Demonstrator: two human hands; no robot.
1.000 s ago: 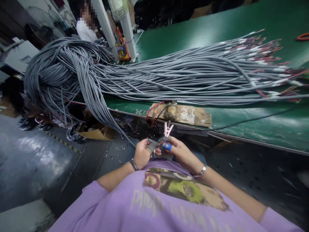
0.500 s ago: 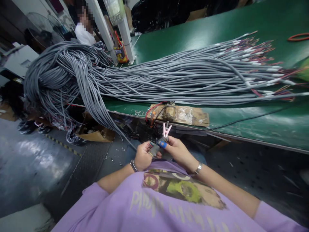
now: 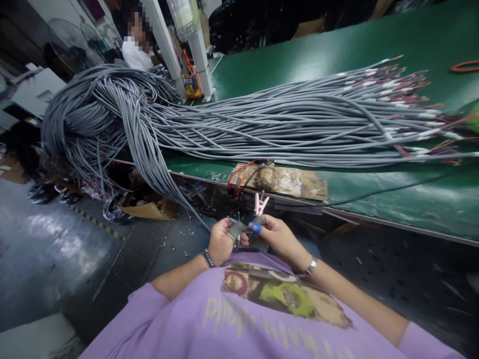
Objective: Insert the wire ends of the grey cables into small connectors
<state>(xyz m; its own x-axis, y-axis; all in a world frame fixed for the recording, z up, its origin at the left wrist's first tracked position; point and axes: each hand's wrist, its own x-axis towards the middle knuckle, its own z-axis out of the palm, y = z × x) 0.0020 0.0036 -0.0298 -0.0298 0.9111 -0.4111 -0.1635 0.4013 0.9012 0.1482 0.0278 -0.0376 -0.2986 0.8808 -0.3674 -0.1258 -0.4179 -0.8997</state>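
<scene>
My left hand [image 3: 220, 242] is closed round the end of a grey cable [image 3: 194, 215], thin coloured wires fanning out above its thumb. My right hand [image 3: 279, 237], with a blue finger cot on one fingertip, pinches those coloured wire ends [image 3: 239, 220] close to my chest. A pink clip [image 3: 260, 204] stands just above my right fingers, near the table edge. A thick bundle of grey cables [image 3: 262, 124] lies along the green table [image 3: 392, 194], and one strand drops from it down to my hands.
A worn cardboard pad [image 3: 288, 179] with red and black leads sits on the table's front edge. The cable bundle hangs in a heap [image 3: 86, 124] off the table's left end. White posts [image 3: 194, 45] and a person in white [image 3: 136, 50] are at the back left. An orange loop [image 3: 464, 66] lies far right.
Both hands stay together at the cable end, shifting only slightly. The view has tilted a little.
</scene>
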